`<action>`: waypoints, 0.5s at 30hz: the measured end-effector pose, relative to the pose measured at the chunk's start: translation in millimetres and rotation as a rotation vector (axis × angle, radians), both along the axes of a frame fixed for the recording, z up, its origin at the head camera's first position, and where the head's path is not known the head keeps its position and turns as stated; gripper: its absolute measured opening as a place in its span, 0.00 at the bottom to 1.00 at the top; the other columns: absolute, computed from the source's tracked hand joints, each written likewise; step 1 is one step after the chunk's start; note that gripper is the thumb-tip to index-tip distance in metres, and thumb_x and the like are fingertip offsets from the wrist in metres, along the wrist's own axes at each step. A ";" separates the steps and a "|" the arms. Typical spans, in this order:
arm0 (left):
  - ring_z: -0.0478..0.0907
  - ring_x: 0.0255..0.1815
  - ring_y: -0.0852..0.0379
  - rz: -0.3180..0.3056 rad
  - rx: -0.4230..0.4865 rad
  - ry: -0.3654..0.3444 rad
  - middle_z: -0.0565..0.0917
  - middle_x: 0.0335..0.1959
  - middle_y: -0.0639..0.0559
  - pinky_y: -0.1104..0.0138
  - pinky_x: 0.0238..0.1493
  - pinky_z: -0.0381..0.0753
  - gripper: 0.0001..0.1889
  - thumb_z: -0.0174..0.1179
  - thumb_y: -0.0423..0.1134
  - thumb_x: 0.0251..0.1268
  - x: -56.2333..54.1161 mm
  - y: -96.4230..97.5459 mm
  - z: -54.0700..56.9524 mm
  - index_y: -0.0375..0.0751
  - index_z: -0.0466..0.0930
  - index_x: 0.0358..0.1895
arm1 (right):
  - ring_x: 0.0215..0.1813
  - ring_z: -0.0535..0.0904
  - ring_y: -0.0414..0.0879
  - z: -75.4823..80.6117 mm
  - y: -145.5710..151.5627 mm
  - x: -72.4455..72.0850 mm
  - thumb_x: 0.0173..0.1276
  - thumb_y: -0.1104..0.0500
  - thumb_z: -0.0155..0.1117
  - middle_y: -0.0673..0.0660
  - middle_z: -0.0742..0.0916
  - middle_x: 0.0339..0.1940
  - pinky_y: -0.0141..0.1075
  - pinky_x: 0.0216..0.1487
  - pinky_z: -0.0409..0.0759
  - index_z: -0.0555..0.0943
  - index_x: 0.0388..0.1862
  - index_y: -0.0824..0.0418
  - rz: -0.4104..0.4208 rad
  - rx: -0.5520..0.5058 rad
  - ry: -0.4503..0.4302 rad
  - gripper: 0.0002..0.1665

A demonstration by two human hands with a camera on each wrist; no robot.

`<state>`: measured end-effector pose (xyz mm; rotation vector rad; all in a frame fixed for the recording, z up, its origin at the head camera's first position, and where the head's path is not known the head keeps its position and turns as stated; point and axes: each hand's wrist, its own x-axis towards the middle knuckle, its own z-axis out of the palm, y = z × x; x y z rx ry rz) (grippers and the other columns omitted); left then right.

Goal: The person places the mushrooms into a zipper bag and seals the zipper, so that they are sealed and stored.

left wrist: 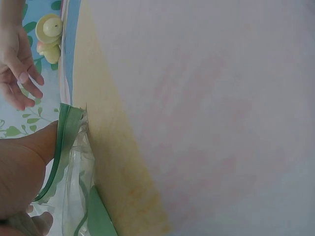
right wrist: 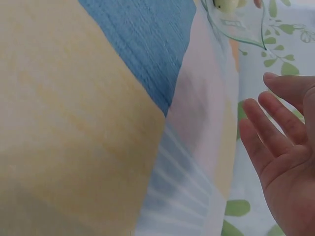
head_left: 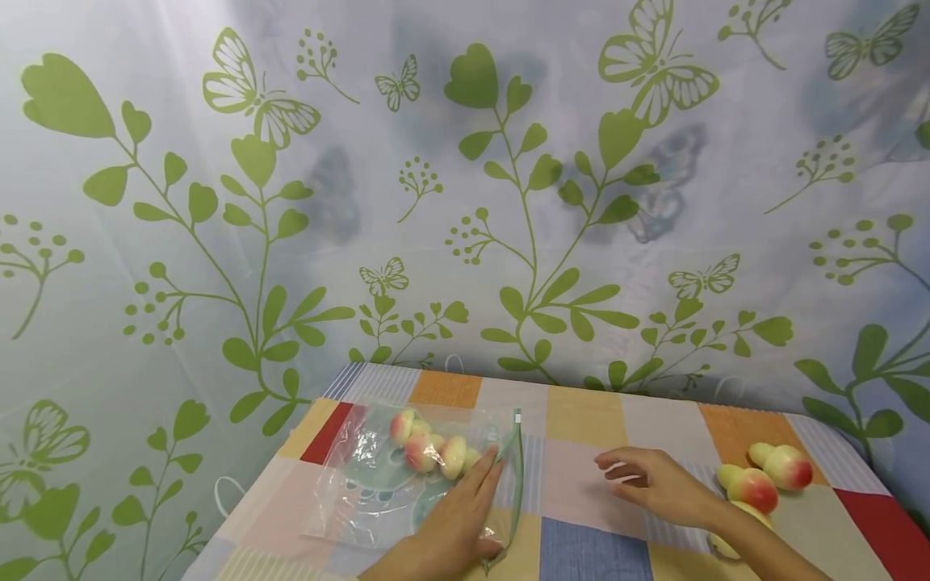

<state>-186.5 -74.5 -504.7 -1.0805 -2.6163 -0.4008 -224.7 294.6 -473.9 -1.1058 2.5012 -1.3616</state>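
Observation:
A clear zip bag (head_left: 341,492) with a green zip edge lies flat on the table, its mouth towards the right. Inside it are several yellow, pear-shaped fruits (head_left: 423,453) with red-blushed ends. My left hand (head_left: 454,516) rests at the bag's mouth, fingers extended along the zip edge and thumb spread from them. In the left wrist view the thumb reaches the green zip strip (left wrist: 60,152). To the right of the bag, my right hand (head_left: 657,484) is over the table with loosely bent fingers and nothing in it. More yellow-and-red fruits (head_left: 754,489) lie beyond its wrist.
A patchwork-patterned cloth (head_left: 592,549) covers the table. One of the right-hand fruits is partly hidden behind my right forearm. Behind the table hangs a pale curtain (head_left: 407,323) printed with green leaves and butterflies.

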 end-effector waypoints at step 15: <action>0.64 0.76 0.43 0.011 0.011 -0.040 0.53 0.82 0.34 0.58 0.69 0.73 0.64 0.84 0.50 0.44 0.3 1.4 1.1 0.28 0.52 0.80 | 0.54 0.84 0.39 16.4 39.4 18.5 0.71 0.68 0.68 0.56 0.87 0.57 0.33 0.47 0.86 0.79 0.62 0.69 -0.050 0.045 0.057 0.21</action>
